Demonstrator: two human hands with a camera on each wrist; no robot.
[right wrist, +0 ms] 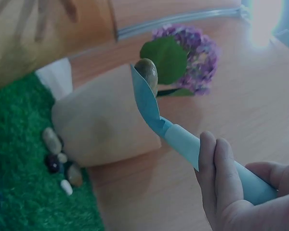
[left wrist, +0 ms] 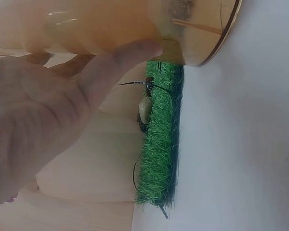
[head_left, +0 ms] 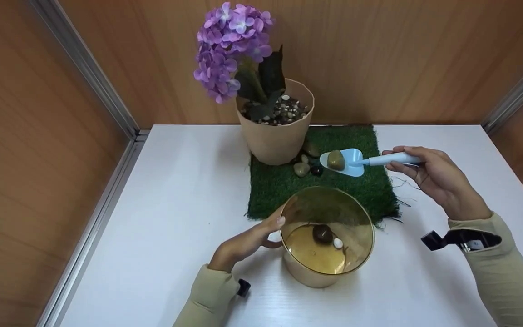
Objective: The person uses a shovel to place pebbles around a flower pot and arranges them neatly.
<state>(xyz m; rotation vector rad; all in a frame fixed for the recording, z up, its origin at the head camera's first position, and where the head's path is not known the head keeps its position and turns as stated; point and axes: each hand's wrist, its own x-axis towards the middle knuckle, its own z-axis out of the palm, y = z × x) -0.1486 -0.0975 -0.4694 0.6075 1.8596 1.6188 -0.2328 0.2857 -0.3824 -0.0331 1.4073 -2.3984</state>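
My right hand (head_left: pixel 445 181) grips the pale handle of a small light-blue trowel (head_left: pixel 355 170) over the grass mat's right part. On its blade lies one olive-brown stone (head_left: pixel 336 160); the right wrist view shows this stone (right wrist: pixel 147 74) in the scoop too. My left hand (head_left: pixel 245 245) holds a clear amber container (head_left: pixel 309 280) by its left side, thumb near the rim and the other fingers partly hidden behind the wall. Inside the container are a dark brown stone (head_left: pixel 322 234) and a white pebble (head_left: pixel 337 243).
A beige pot (head_left: pixel 274 143) with purple flowers (head_left: pixel 232 43) stands at the back on the green grass mat (head_left: pixel 270 200). Several stones (head_left: pixel 301 169) lie by its base. Wooden panels (head_left: pixel 379 59) close off the white table's (head_left: pixel 170 195) back and sides.
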